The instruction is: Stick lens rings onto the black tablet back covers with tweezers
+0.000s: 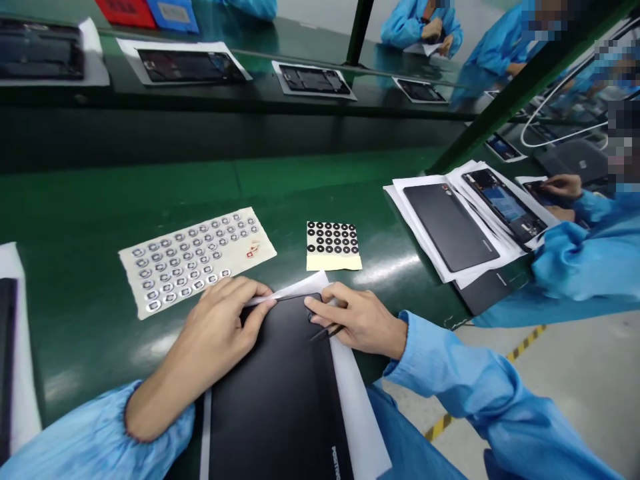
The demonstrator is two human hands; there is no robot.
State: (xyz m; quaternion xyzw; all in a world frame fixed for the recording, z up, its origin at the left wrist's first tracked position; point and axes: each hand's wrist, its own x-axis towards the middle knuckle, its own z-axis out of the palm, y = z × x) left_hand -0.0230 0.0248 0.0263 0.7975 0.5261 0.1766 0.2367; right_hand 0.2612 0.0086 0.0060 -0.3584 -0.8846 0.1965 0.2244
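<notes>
My left hand (pixel 220 327) rests on the top edge of a black laptop lid (pixel 275 400), its fingers against a white paper sheet (pixel 300 285) under the lid. My right hand (pixel 357 317) holds slim black tweezers (pixel 326 331), their tips near the lid's upper right corner. Left of my hands lies a cream backing sheet of small silver rings (pixel 197 260). Just beyond the lid is a smaller sheet of black rings (pixel 333 245) on yellowish backing. Whatever the tweezer tips hold is too small to tell.
A co-worker's hands (pixel 563 193) work at black devices stacked on white paper to the right. Another black panel (pixel 7 360) lies at the far left. Beyond the green bench, a second bench carries more devices, and a green post (pixel 359 33) stands there.
</notes>
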